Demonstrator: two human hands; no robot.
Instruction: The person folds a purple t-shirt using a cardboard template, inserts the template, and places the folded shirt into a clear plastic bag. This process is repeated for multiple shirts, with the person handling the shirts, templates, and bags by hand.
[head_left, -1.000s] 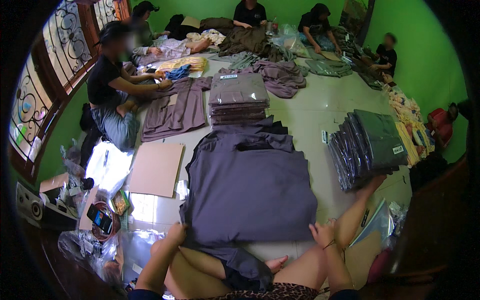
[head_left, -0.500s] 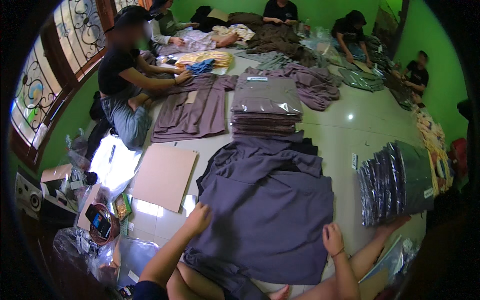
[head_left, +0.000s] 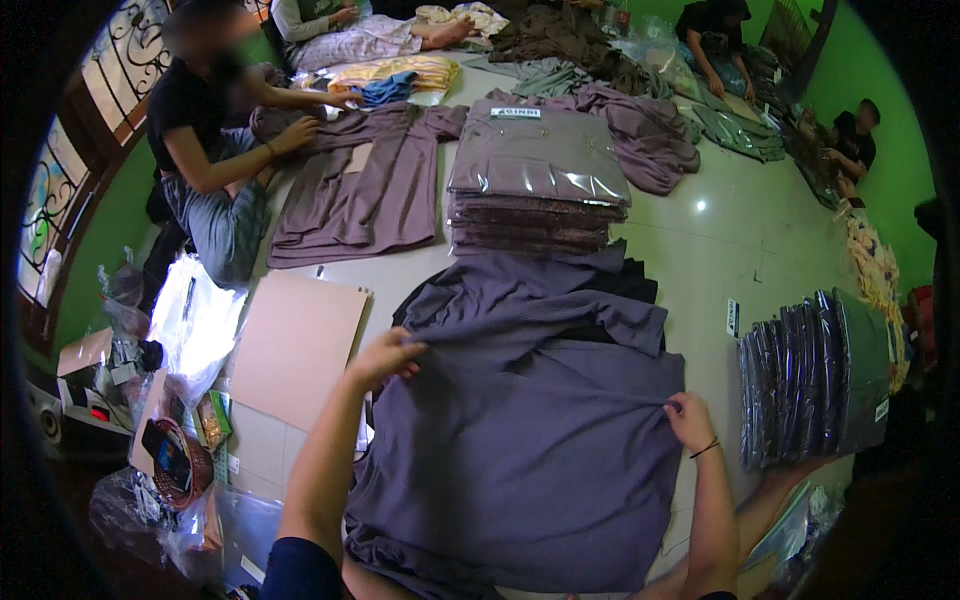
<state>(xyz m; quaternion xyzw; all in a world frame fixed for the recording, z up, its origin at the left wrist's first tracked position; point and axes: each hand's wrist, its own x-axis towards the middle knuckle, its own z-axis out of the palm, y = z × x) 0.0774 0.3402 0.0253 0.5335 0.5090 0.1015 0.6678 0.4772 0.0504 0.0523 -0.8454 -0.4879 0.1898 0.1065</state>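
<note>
A dark grey-purple garment (head_left: 530, 460) lies spread on the floor before me, its upper part bunched in folds and its lower end near my legs. My left hand (head_left: 386, 358) pinches its left edge beside the folds. Across from it, my right hand (head_left: 690, 420) grips the right edge between thumb and fingers, and a taut crease runs inward from there. A bit of black cloth (head_left: 640, 284) shows under the bunched part. Just beyond stands a stack of folded garments in clear plastic (head_left: 540, 170).
To the left lie brown cardboard sheets (head_left: 300, 345), a wicker basket (head_left: 196, 470) and plastic bags. Bagged dark garments (head_left: 810, 385) lean in a row at right. A co-worker (head_left: 205, 140) handles a brownish-mauve garment (head_left: 350, 200) at the far left; others sit farther back.
Both my hands have moved up along the garment's sides and now grip its edges. The cloth has been drawn wider. The head view has tilted downward, and the co-worker at left has shifted their arms.
</note>
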